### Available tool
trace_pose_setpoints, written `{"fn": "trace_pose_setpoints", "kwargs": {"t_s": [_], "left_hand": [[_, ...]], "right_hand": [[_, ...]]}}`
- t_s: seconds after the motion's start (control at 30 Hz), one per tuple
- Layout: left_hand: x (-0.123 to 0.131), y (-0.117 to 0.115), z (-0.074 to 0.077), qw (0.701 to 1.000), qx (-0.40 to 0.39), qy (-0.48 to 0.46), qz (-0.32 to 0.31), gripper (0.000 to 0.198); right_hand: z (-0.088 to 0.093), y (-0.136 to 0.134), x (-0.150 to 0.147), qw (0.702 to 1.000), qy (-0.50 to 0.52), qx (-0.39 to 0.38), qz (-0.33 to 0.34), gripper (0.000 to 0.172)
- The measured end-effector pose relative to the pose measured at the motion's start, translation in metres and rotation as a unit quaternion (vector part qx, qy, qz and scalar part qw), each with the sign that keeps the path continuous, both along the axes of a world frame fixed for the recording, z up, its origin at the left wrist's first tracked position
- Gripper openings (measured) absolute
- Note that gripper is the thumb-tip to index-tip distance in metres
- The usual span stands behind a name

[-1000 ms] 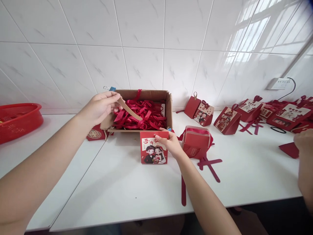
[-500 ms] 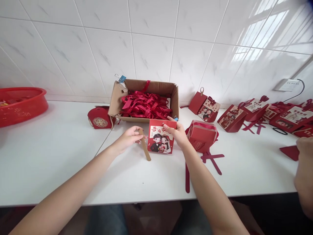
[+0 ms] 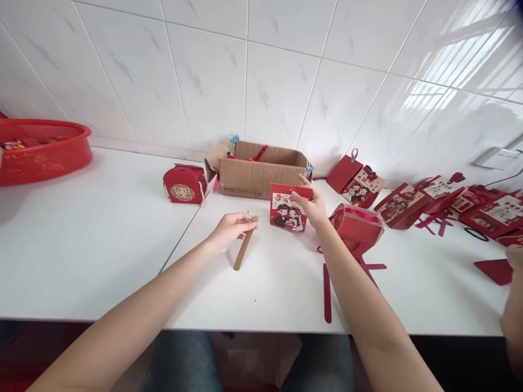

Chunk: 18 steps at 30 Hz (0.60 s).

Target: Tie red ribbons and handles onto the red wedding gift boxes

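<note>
Pinched in the fingers of my left hand (image 3: pixel 232 231) is a tan strip (image 3: pixel 245 246), its lower end slanting down toward the white table. My right hand (image 3: pixel 312 206) grips the upper right side of a red gift box (image 3: pixel 288 211) printed with a cartoon couple. Behind the hands stands a cardboard box (image 3: pixel 255 178), with a little red ribbon showing at its rim. Beside my right forearm sits another red gift box (image 3: pixel 359 226), partly covered by the arm. Dark red strips (image 3: pixel 327 294) lie near it.
A red plastic basket (image 3: pixel 53 152) stands at the left. A small rounded red box (image 3: pixel 186 185) is left of the cardboard box. Several finished-looking red boxes (image 3: pixel 402 206) line the wall at right. Another person's hand (image 3: pixel 514 294) shows at the right edge, near a red piece (image 3: pixel 494 269).
The cardboard box has tipped so its front wall shows and most ribbon is hidden. The tan strip now slants the other way. The gift box has come away from the cardboard box; the view has shifted.
</note>
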<state>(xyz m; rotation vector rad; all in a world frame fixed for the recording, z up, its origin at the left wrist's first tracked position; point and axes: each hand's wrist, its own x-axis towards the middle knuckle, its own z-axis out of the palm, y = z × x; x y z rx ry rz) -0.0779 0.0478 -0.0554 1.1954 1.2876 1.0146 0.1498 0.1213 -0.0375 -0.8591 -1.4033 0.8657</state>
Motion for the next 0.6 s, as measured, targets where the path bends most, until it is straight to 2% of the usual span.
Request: {"fn": "trace_pose_setpoints", "kwargs": {"t_s": [0.1, 0.17, 0.27, 0.37, 0.43, 0.5, 0.6], "left_hand": [[0.0, -0.002, 0.002, 0.997, 0.064, 0.028, 0.034, 0.03], [-0.001, -0.006, 0.006, 0.975, 0.186, 0.1, 0.066, 0.022], [-0.004, -0.014, 0.013, 0.883, 0.405, 0.193, 0.137, 0.011], [-0.005, -0.024, 0.024, 0.799, 0.543, 0.181, 0.184, 0.015], [-0.002, -0.03, 0.033, 0.757, 0.61, 0.169, 0.161, 0.024], [0.007, -0.032, 0.044, 0.725, 0.657, 0.175, 0.111, 0.029], [0.025, -0.027, 0.055, 0.708, 0.669, 0.216, 0.062, 0.027]], "right_hand": [[-0.001, -0.017, -0.004, 0.999, 0.037, -0.008, -0.02, 0.025], [0.001, -0.031, -0.004, 0.997, 0.056, 0.0, -0.059, 0.024], [0.005, -0.053, -0.001, 0.994, 0.08, 0.002, -0.07, 0.024], [0.009, -0.07, 0.001, 0.993, 0.11, -0.045, -0.031, 0.025], [0.01, -0.078, -0.001, 0.989, 0.122, -0.081, -0.007, 0.025], [0.01, -0.084, -0.005, 0.987, 0.123, -0.103, 0.012, 0.025], [0.009, -0.09, -0.013, 0.989, 0.108, -0.099, 0.033, 0.026]]}}
